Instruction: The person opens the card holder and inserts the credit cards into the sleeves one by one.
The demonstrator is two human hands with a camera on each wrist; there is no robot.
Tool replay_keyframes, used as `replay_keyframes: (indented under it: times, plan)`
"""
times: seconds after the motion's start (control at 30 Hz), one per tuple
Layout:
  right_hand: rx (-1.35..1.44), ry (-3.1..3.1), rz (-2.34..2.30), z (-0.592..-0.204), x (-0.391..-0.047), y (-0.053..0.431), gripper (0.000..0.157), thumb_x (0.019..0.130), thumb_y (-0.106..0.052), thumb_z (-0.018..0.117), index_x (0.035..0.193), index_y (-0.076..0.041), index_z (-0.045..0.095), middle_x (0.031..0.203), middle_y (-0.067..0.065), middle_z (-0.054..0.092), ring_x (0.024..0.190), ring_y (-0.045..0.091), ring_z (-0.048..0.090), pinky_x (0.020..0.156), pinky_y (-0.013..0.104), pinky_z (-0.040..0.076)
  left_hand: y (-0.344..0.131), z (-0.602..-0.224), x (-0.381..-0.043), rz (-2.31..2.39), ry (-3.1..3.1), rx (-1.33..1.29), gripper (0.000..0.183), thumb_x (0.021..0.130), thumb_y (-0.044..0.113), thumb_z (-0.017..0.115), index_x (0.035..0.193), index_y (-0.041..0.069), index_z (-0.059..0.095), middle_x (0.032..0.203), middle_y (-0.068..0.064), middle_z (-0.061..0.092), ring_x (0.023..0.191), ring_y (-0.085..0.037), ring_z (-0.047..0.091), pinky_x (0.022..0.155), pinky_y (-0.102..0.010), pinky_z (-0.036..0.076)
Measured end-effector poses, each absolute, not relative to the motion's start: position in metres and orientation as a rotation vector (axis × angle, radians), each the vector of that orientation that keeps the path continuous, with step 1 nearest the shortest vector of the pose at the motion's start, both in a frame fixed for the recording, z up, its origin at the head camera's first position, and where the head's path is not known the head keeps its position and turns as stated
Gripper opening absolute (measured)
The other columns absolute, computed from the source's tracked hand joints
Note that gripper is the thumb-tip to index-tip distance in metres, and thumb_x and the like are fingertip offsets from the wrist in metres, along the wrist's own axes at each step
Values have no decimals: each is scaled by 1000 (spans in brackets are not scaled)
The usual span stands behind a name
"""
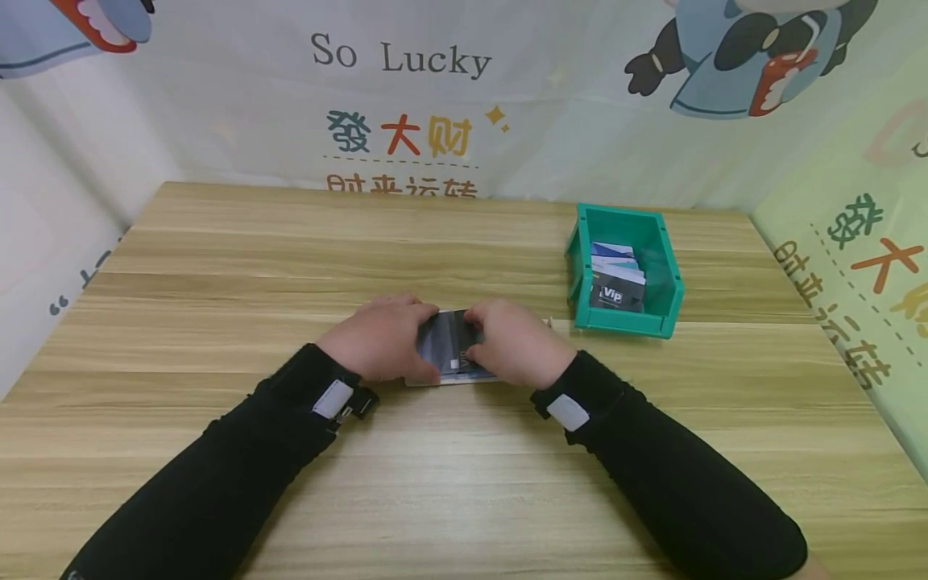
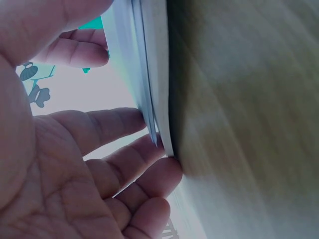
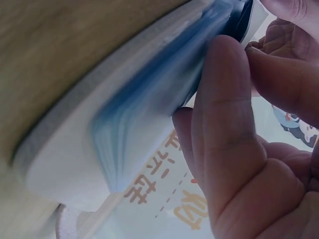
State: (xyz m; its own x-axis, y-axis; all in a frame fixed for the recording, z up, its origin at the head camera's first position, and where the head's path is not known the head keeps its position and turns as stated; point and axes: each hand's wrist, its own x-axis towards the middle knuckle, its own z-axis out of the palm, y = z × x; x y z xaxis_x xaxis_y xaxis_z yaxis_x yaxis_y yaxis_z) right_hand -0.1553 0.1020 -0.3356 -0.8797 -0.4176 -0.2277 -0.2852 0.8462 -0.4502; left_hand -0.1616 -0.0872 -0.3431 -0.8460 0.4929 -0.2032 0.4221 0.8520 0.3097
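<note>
A card holder [image 1: 435, 348] with clear sleeves lies open on the table between the two hands. My left hand [image 1: 384, 338] grips its left side, thumb at the near edge and fingers at the far edge. In the left wrist view, fingertips touch the edges of the thin pages [image 2: 144, 74] and pale cover [image 2: 162, 74]. My right hand [image 1: 518, 342] pinches a dark card [image 1: 465, 337] over the holder; the fingers hide part of it. The right wrist view shows a stack of clear bluish sleeves [image 3: 149, 109] above the pale rounded cover [image 3: 65, 172].
A green bin [image 1: 629, 325] stands to the right, behind my right hand. Several cards lie in it, a dark one marked VIP [image 1: 616, 293] in front. The wooden table [image 1: 435, 475] reaches back to a printed cloth [image 1: 254, 105]. A pale strap [image 3: 66, 221] hangs off the holder.
</note>
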Motion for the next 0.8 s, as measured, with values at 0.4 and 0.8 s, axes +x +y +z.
replay_keyframes:
  times: [0.4, 0.8]
  plan:
    - [-522, 2720, -646, -335, -152, 100, 39, 90, -17, 62, 127, -5, 55, 117, 8, 60, 91, 12, 53, 81, 33, 49, -87, -342, -162, 379, 2750, 685, 89, 67, 52, 77, 138, 9, 45, 130, -9, 48, 97, -23, 43, 79, -38, 41]
    - [-565, 2727, -670, -336, -149, 97, 38, 93, -17, 56, 129, -4, 51, 116, 10, 61, 90, 11, 54, 77, 32, 51, -87, -343, -161, 373, 2761, 717, 88, 66, 50, 78, 136, 7, 47, 128, -9, 49, 97, -23, 43, 80, -39, 41]
